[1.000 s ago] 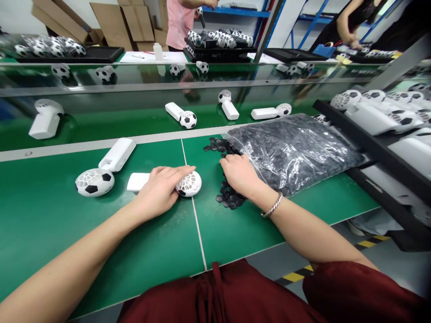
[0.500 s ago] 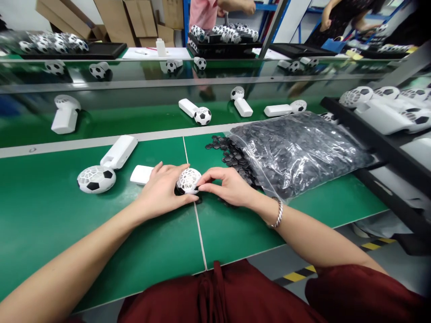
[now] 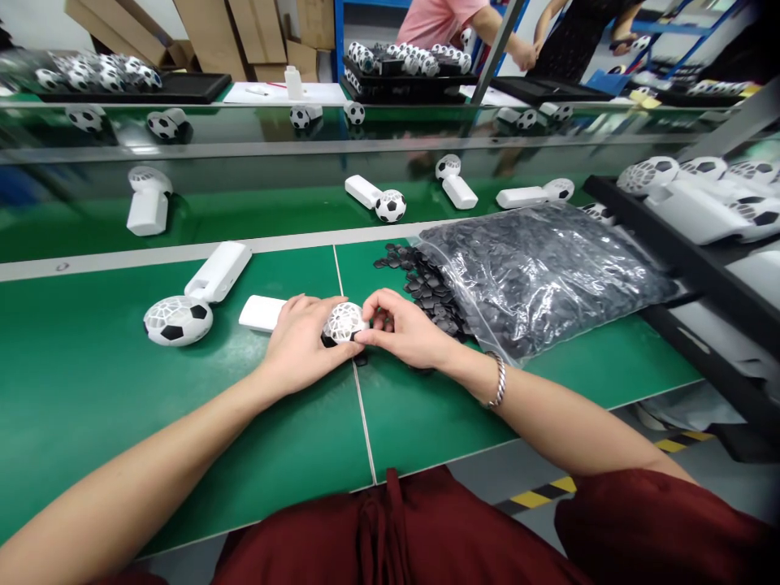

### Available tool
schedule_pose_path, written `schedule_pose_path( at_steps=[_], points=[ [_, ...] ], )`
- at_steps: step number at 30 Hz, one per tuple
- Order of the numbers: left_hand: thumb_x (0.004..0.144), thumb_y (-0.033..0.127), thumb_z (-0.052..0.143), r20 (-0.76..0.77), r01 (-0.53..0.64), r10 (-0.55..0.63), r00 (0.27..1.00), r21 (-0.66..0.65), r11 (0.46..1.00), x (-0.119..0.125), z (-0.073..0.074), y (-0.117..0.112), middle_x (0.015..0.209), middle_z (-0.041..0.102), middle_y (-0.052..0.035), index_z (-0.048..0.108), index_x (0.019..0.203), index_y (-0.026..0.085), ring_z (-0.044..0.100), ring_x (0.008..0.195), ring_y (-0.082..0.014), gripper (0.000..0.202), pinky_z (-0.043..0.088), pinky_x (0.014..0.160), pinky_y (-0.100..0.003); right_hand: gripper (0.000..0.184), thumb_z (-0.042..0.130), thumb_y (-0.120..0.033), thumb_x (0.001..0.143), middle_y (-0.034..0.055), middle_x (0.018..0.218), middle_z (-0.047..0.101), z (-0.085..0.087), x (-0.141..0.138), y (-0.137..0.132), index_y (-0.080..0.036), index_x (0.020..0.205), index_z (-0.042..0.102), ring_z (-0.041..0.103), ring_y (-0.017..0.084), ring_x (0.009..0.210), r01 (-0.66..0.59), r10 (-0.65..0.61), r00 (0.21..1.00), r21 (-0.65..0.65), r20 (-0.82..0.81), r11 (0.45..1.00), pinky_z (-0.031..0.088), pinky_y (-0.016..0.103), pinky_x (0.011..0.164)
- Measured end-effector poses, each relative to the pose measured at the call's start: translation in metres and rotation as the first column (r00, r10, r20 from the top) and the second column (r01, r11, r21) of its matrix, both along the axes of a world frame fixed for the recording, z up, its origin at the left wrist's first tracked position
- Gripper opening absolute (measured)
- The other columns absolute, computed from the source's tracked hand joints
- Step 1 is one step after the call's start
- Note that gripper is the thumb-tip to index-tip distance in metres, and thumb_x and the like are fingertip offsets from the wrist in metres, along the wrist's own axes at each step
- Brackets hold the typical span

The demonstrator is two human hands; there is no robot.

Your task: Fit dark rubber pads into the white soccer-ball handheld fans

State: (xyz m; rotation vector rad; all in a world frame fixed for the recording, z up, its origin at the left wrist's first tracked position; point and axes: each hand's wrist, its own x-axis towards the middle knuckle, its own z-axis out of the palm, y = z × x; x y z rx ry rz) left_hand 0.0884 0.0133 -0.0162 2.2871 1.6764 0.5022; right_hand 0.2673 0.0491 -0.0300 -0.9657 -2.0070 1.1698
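A white handheld fan with a football-patterned head is in my left hand, its pale grille facing up. Fingers of that hand wrap the far side and the thumb lies along the near edge. The fan's white handle pokes out to the left behind the hand. My right hand grips the head's right edge, fingers curled and thumb pressed to it; any small piece under the fingertips is hidden. Just below lies a small black patch. Another football fan rests to the left on the green table.
Loose black patches spill beside a clear plastic bag full of them. Several fans, one here, lie on the green conveyor. A black tray of fans stands at right. Two people work across the line.
My right fingers have shifted up slightly and curled more at the fan head's edge. Fans on the near belt moved right, those on the far strip left. The person in pink moved right.
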Motion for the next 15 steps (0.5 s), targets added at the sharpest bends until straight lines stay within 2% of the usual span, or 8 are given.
schedule_pose_path(
  at_steps=[3, 6, 8, 10, 12, 15],
  points=[
    [0.07, 0.056, 0.055, 0.01, -0.001, 0.002, 1.0, -0.019, 1.0, -0.001, -0.001, 0.002, 0.104, 0.062, -0.0106, 0.054, 0.116, 0.013, 0.051, 0.099, -0.028, 0.063, 0.034, 0.093, -0.046, 0.021, 0.067, -0.022, 0.07, -0.0043, 0.075, 0.047, 0.003, 0.0, 0.002, -0.017, 0.076, 0.048, 0.043, 0.005, 0.057, -0.013, 0.013, 1.0, -0.085, -0.003, 0.996, 0.038, 0.02, 0.056],
    [0.068, 0.056, 0.058, 0.019, 0.055, -0.054, 0.998, -0.05, 0.997, -0.01, 0.0, 0.008, 0.11, 0.06, -0.0106, 0.051, 0.119, 0.014, 0.05, 0.104, -0.0278, 0.067, 0.025, 0.102, -0.049, 0.023, 0.064, -0.031, 0.075, -0.0062, 0.06, 0.045, 0.007, 0.005, 0.001, -0.017, 0.069, 0.047, 0.04, 0.006, 0.051, -0.114, 0.134, 0.987, -0.19, 0.094, 0.975, 0.034, 0.02, 0.05],
    [0.067, 0.055, 0.06, 0.02, 0.118, -0.117, 0.993, -0.077, 0.99, -0.018, 0.004, 0.011, 0.117, 0.058, -0.0103, 0.049, 0.121, 0.015, 0.046, 0.113, -0.0285, 0.068, 0.014, 0.107, -0.051, 0.022, 0.067, -0.034, 0.073, -0.0041, 0.063, 0.05, 0.008, 0.008, -0.002, -0.016, 0.07, 0.054, 0.044, 0.007, 0.055, -0.175, 0.199, 0.951, -0.118, 0.235, 0.977, 0.035, 0.021, 0.053],
    [0.068, 0.051, 0.061, -0.009, 0.151, -0.153, 0.988, -0.122, 0.981, -0.023, 0.008, 0.012, 0.125, 0.053, -0.0102, 0.047, 0.124, 0.017, 0.037, 0.123, -0.0312, 0.067, 0.009, 0.107, -0.054, 0.019, 0.071, -0.031, 0.069, -0.0004, 0.076, 0.057, 0.009, 0.008, -0.006, -0.017, 0.078, 0.061, 0.051, 0.01, 0.068, -0.232, 0.205, 0.906, 0.029, 0.37, 0.972, 0.039, 0.023, 0.062],
    [0.07, 0.046, 0.06, -0.052, 0.11, -0.119, 0.992, -0.158, 0.981, -0.023, 0.01, 0.008, 0.133, 0.046, -0.0106, 0.042, 0.128, 0.018, 0.023, 0.13, -0.0345, 0.067, 0.01, 0.105, -0.058, 0.017, 0.069, -0.026, 0.072, 0.0022, 0.087, 0.059, 0.009, 0.006, -0.01, -0.019, 0.087, 0.064, 0.054, 0.013, 0.078, -0.285, 0.205, 0.866, 0.113, 0.456, 0.952, 0.041, 0.025, 0.07],
    [0.072, 0.049, 0.058, -0.077, -0.013, 0.003, 0.997, -0.132, 0.991, -0.015, 0.008, -0.001, 0.141, 0.035, -0.0131, 0.036, 0.133, 0.018, 0.012, 0.133, -0.0376, 0.072, 0.011, 0.103, -0.062, 0.014, 0.064, -0.023, 0.078, 0.0036, 0.088, 0.059, 0.009, 0.003, -0.013, -0.018, 0.09, 0.064, 0.055, 0.014, 0.079, -0.309, 0.208, 0.828, 0.114, 0.52, 0.944, 0.041, 0.025, 0.071]
  ],
)
